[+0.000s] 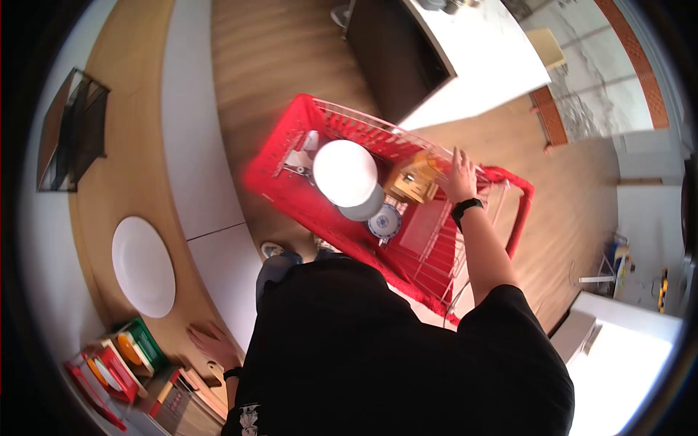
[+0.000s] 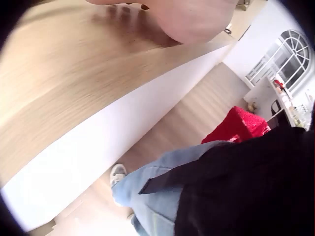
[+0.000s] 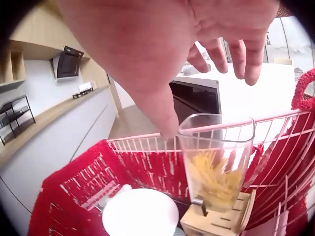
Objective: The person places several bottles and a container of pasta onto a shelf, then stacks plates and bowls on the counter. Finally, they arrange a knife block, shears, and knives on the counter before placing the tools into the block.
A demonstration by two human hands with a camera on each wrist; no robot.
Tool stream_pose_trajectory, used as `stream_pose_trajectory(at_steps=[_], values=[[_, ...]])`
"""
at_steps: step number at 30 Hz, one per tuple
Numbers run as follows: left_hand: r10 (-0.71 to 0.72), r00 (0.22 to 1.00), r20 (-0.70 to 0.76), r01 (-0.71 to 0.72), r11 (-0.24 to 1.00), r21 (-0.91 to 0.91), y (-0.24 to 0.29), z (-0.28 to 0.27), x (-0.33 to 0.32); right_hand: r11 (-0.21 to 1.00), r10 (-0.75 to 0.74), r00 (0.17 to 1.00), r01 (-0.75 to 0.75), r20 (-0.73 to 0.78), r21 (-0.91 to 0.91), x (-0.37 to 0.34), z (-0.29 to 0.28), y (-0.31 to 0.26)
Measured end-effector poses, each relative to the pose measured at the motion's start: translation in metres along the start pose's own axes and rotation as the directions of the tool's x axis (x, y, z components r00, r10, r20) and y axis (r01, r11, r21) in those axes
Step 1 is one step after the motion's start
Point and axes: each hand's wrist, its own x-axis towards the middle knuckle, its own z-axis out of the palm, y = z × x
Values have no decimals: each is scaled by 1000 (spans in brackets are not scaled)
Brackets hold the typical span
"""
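Observation:
A red shopping cart (image 1: 280,163) stands in front of the person. My right hand (image 1: 462,178) is at its far side rim; in the right wrist view the fingers (image 3: 214,53) are extended and the thumb points down beside a clear container (image 3: 216,142) of yellow, pasta-like strips. This container stands at a wooden knife block (image 3: 221,221) in the cart. Beside the block are a white round dish (image 1: 345,173), a grey one (image 1: 363,206) partly under it, and a blue-patterned dish (image 1: 385,221). My left hand (image 1: 213,345) rests on the wooden counter (image 1: 190,291), fingers spread.
A large white plate (image 1: 143,267) lies on the counter, with a black rack (image 1: 73,134) farther along it. Near my left hand stand a green holder (image 1: 145,341), a red one (image 1: 116,374) and wooden boards (image 1: 200,389). A white-topped island (image 1: 494,73) is beyond the cart.

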Motion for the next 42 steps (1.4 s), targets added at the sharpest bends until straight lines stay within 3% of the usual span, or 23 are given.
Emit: stream_pose_trajectory(at_steps=[1, 3, 4, 5, 6, 7, 11, 13, 17, 23, 29, 31, 33, 37, 39, 42], values=[[-39, 999, -20, 39, 999, 3, -5, 1, -10, 1000, -4, 999, 5, 34, -19, 11, 5, 3], [139, 986, -89, -144, 988, -61, -4, -7, -26, 999, 21, 986, -15, 168, -32, 29, 21, 15], [77, 995, 55, -74, 996, -56, 2, -18, -32, 996, 2, 984, 15, 180, -91, 34, 33, 21], [108, 990, 86, -103, 993, -64, 0, -19, -36, 997, -22, 973, 37, 229, -62, 39, 41, 29], [86, 994, 69, -79, 992, -95, -2, -12, -39, 997, -67, 980, 71, 185, -16, 37, 42, 28], [60, 997, 52, -53, 991, -125, -4, -5, -42, 1000, 11, 981, -12, 194, 3, 37, 43, 27], [19, 997, 75, -13, 997, -82, 6, -18, -41, 984, -100, 980, 72, 170, 164, 59, 87, 71], [33, 997, 74, -27, 997, -78, 3, -18, -41, 986, -146, 982, 134, 123, 103, 78, 116, 103], [-7, 997, 79, 13, 996, -83, 6, -30, -37, 992, -106, 989, 97, 106, 83, 59, 35, 61], [-17, 996, 84, 35, 975, -222, 6, -38, -35, 973, -204, 975, 212, -91, 90, 11, -108, -61], [-39, 997, 71, 59, 948, -314, 0, -38, -32, 856, -419, 887, 458, -196, 242, -8, -151, -220], [-7, 999, 47, 21, 957, -290, -6, -31, -34, 704, -623, 727, 682, -287, 198, -5, -149, -272], [6, 1000, 13, -2, 961, -276, -12, -19, -38, 618, -737, 625, 777, -256, 120, -22, -164, -344], [-4, 1000, -3, 2, 948, -319, -12, -16, -38, 502, -801, 567, 812, -194, 297, -41, -170, -462], [-17, 1000, 7, 18, 942, -334, -11, -21, -36, 365, -880, 428, 888, -207, 280, -49, -174, -515], [-32, 999, -16, 24, 934, -356, -11, -25, -35, 296, -915, 361, 905, -182, 306, -56, -167, -584]])
